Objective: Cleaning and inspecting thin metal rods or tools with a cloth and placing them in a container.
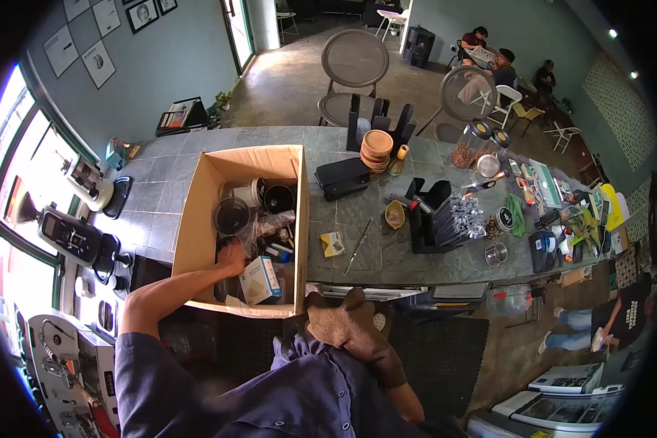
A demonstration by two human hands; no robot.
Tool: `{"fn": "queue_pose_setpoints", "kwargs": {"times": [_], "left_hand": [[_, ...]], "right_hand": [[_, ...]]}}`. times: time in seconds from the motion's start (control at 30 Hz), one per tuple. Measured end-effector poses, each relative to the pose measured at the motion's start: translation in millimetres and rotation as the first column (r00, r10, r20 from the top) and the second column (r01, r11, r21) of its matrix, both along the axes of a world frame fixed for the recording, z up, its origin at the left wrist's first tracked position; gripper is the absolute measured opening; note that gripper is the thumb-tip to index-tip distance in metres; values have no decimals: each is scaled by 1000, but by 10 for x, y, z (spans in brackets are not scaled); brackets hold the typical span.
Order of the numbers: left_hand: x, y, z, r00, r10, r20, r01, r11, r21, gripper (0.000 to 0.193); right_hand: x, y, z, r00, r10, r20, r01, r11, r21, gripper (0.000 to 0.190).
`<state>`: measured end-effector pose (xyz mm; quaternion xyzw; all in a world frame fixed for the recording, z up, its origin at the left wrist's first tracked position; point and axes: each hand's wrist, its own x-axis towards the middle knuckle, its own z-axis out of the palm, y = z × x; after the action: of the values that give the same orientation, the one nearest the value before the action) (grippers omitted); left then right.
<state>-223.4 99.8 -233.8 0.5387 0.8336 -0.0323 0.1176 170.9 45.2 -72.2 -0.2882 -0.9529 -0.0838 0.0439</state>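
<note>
My left hand [231,257] reaches down into a large open cardboard box [240,157] on the tiled counter; its fingertips are hidden among the contents. Around it in the box are a clear plastic container with dark contents [233,216], a white tub [247,192], a black cup [279,199], crumpled clear plastic [257,227] and a small white and blue carton [260,280]. A brown cloth or mitt [342,323] covers my right hand beside the box's near right corner. Whether those fingers grip the cloth or sit inside it cannot be told.
Right of the box are a black case [341,178], stacked terracotta saucers [376,149], a small yellow packet [332,244] and a black organizer with wrapped utensils [449,224]. Coffee grinders [76,238] stand at the left. A person [621,312] stands at the right; others sit farther back.
</note>
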Motion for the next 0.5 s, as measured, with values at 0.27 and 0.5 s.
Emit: {"fn": "queue_pose_setpoints", "kwargs": {"times": [0.27,0.5], "left_hand": [[-129,24,84,968,-245,-63,237,965,-110,24],[-345,167,-241,977,161,141,-149,984,-94,33]], "right_hand": [[-82,-31,-1,996,-88,3,87,975,-205,33],[-40,-80,117,991,-131,-4,127,968,-217,30]]}}
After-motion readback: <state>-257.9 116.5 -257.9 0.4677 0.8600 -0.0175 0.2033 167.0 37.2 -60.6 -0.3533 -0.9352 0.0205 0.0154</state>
